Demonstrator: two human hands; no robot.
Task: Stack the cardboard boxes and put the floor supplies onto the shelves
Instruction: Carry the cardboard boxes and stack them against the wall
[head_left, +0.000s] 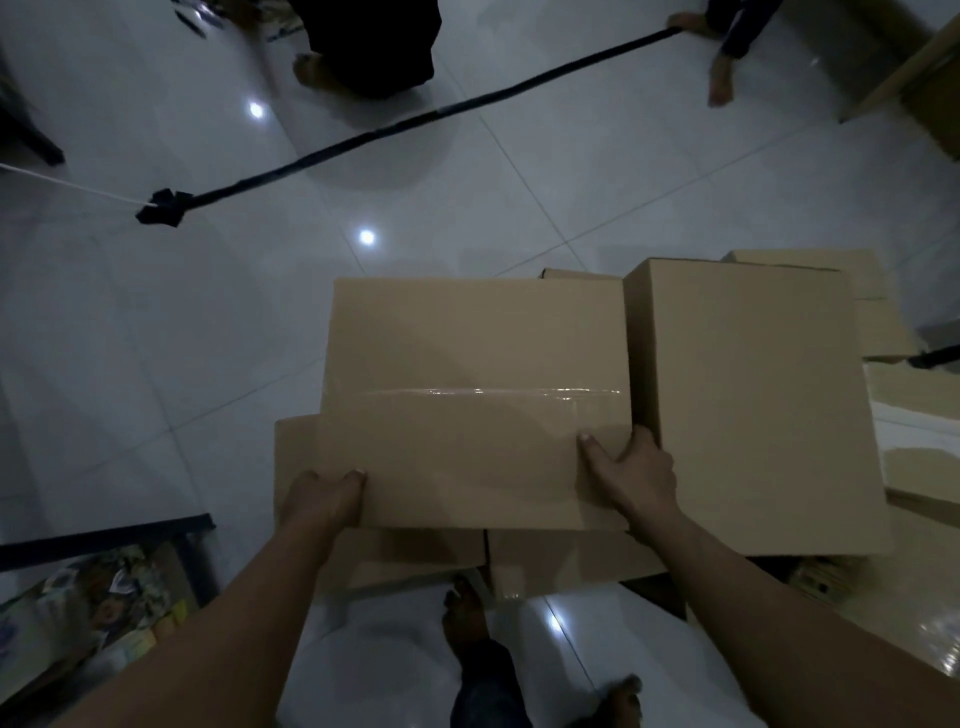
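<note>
A taped cardboard box (467, 364) fills the middle of the head view, held above two lower boxes (415, 556). My left hand (324, 501) grips its near left corner, thumb on top. My right hand (631, 467) grips the near right edge, thumb lying on the lid. A taller box (753, 405) stands right beside it, touching or nearly touching. More boxes (831, 270) lie behind that one.
White tiled floor (182, 338) stretches left and ahead. A black pole (415, 124) with a cloth end lies diagonally across it. Two people's bare feet (722, 78) stand at the far edge. A dark shelf (104, 535) with colourful packets is at lower left. My own feet (467, 618) are below the boxes.
</note>
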